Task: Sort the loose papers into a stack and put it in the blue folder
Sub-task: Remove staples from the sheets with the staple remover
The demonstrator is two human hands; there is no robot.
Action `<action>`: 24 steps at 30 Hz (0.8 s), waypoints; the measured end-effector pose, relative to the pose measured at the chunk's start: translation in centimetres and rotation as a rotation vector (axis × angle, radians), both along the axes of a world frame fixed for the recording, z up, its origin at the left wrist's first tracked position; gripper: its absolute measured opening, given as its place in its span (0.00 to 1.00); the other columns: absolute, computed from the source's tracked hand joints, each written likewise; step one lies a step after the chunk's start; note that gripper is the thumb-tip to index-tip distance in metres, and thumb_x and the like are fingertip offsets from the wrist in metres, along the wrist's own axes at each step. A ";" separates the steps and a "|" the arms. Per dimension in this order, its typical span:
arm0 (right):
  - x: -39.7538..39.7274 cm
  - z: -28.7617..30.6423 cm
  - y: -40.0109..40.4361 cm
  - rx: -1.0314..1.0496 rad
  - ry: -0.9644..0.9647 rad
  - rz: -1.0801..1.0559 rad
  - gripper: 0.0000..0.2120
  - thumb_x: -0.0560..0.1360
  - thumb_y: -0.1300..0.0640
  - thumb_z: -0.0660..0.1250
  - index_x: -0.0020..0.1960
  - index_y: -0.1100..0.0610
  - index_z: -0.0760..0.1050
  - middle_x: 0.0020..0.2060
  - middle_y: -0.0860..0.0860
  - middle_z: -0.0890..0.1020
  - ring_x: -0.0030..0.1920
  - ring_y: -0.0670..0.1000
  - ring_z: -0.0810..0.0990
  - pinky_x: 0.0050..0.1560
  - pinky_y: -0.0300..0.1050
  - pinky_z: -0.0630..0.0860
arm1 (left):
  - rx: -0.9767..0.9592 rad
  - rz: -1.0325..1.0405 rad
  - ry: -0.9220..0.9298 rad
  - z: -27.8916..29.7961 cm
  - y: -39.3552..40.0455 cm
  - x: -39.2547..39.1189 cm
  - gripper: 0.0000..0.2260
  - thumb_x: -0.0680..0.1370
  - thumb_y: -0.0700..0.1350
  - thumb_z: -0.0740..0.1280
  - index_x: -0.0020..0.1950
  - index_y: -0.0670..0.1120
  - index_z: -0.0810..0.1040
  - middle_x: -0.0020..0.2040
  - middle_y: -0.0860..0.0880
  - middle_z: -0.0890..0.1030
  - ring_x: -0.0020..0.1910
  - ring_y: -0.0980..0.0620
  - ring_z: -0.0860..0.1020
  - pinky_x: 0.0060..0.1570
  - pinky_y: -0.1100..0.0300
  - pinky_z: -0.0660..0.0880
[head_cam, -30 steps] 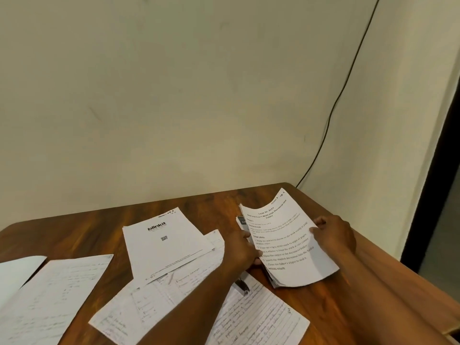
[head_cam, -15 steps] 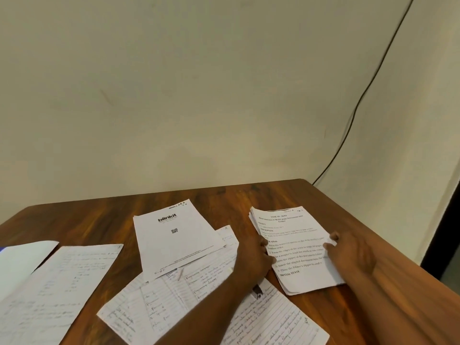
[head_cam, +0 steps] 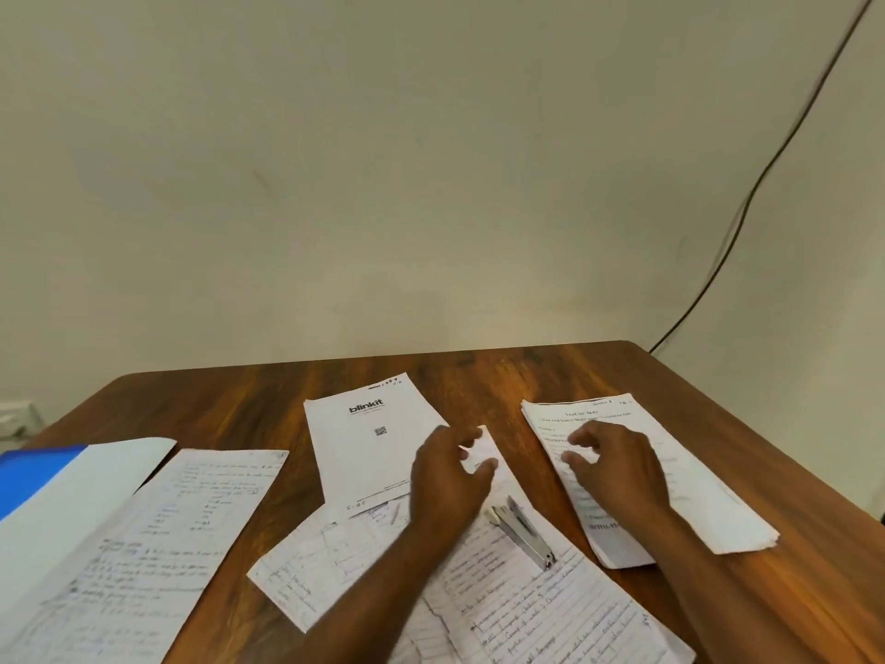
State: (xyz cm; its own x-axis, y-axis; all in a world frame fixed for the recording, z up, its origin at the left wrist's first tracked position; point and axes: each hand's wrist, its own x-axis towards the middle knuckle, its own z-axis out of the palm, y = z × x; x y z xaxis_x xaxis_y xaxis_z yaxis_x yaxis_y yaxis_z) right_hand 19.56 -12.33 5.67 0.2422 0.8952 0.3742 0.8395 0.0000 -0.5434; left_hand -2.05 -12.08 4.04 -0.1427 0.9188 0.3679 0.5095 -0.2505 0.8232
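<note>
Papers (head_cam: pixel 661 476) already gathered lie as a small stack on the table's (head_cam: pixel 550 371) right side, our right hand (head_cam: pixel 618 472) resting loosely on top, fingers curled but gripping nothing, probably to keep them squared. Our left hand (head_cam: pixel 448 476) hovers empty, fingers relaxed, over the printed sheet (head_cam: pixel 368 448), likely next. We see the blue folder (head_cam: pixel 33 476) at far left.

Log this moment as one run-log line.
stage: gathering papers | stack: flat on table | right hand: over stack | left hand: above loose sheets, holding nothing | stapler: on sheets | blue folder: far left
</note>
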 end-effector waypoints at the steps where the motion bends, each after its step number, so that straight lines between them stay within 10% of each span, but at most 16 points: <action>1: -1.3 0.1 0.0 -0.013 0.037 0.044 0.13 0.73 0.47 0.79 0.55 0.48 0.83 0.57 0.47 0.87 0.53 0.49 0.85 0.50 0.39 0.73 | -0.003 0.039 0.054 -0.2 0.2 -1.6 0.21 0.74 0.53 0.79 0.65 0.56 0.80 0.63 0.56 0.82 0.57 0.55 0.81 0.60 0.59 0.80; 6: -6.4 0.0 0.0 -0.238 0.069 0.194 0.21 0.66 0.34 0.79 0.46 0.46 0.76 0.43 0.43 0.83 0.42 0.44 0.81 0.41 0.34 0.69 | -0.178 0.160 0.481 -1.6 -1.0 -8.0 0.45 0.72 0.74 0.68 0.82 0.56 0.58 0.82 0.53 0.64 0.79 0.47 0.65 0.79 0.42 0.60; 12: -8.9 -0.7 -0.3 -0.330 -0.087 0.223 0.54 0.56 0.29 0.82 0.75 0.47 0.64 0.70 0.45 0.73 0.67 0.50 0.76 0.62 0.46 0.75 | -0.367 0.079 0.734 -2.9 -3.4 -11.8 0.52 0.72 0.80 0.56 0.85 0.55 0.38 0.86 0.51 0.39 0.85 0.44 0.41 0.80 0.34 0.38; 24: -9.0 -0.8 -0.5 -0.336 -0.046 0.145 0.25 0.64 0.41 0.85 0.52 0.50 0.77 0.51 0.47 0.82 0.48 0.47 0.79 0.50 0.41 0.74 | -0.383 0.070 0.745 -3.9 -4.3 -13.5 0.46 0.73 0.81 0.47 0.85 0.57 0.49 0.86 0.54 0.45 0.86 0.48 0.45 0.82 0.36 0.40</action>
